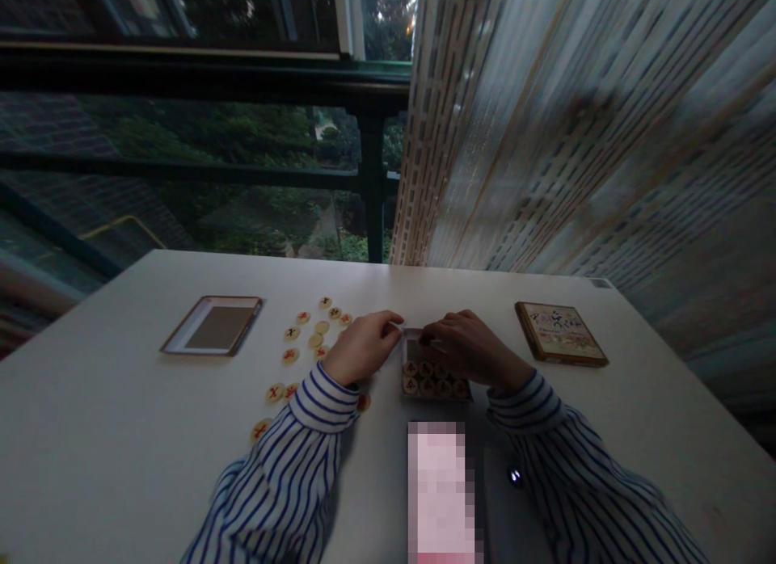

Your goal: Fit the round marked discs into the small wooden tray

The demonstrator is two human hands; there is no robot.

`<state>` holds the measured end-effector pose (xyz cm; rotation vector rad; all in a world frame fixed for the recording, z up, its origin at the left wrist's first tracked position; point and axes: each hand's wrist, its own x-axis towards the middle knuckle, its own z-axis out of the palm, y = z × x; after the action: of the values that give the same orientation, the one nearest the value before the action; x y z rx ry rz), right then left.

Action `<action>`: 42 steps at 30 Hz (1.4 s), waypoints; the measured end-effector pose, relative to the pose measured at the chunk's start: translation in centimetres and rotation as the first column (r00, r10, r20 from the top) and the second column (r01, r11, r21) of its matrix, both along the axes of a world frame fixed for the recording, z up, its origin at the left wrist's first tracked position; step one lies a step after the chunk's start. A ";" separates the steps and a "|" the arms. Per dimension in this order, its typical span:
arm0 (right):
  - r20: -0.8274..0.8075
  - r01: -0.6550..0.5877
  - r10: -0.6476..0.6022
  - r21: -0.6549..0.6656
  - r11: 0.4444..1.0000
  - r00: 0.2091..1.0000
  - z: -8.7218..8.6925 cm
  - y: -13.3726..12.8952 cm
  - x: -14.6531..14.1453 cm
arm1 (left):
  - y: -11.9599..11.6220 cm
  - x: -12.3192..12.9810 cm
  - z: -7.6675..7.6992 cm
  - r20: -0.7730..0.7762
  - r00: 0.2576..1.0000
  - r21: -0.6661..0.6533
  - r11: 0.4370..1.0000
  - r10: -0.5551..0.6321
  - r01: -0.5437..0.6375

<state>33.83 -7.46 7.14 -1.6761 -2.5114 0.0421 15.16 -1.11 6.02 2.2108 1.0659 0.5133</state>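
A small open box (437,398) stands at the middle of the white table, with rows of round wooden pieces (427,386) in its near part. My right hand (470,347) reaches over the box from the right, its fingers bent down at the far part; whatever they hold is hidden. My left hand (367,346) is just left of the box, fingers curled together near its far left corner, and I cannot make out anything in them. Loose round pieces (291,333) with red or dark characters lie left of and partly behind my left hand and sleeve.
An open shallow tray or lid (247,338) lies on the white table (121,386) at the left. A flat decorated box (561,332) lies at the right. A pixelated pink object (441,491) is at the near middle. Window and curtain stand behind.
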 end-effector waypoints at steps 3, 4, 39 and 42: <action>0.034 0.011 -0.011 -0.015 1.000 0.999 -0.3 0.1 0.1 | 0.0 -0.1 0.0 -0.031 1.000 0.011 1.000 -0.002 0.002; 0.048 0.014 -0.013 -0.021 1.000 0.999 -0.4 0.1 0.1 | 0.0 -0.1 0.0 -0.040 0.999 0.013 1.000 -0.002 0.002; 0.090 0.016 -0.008 -0.094 0.995 0.996 -2.0 0.6 0.6 | 0.2 -0.2 -0.2 -0.136 0.990 0.075 0.996 -0.033 0.044; 0.094 0.025 -0.016 -0.092 0.995 0.995 -2.1 0.6 0.6 | 0.1 -0.2 -0.1 -0.147 0.989 0.069 0.997 -0.033 0.043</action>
<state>34.39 -6.87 5.06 -1.7785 -2.5975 0.0823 14.93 -1.01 5.90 2.3572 1.0928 0.3836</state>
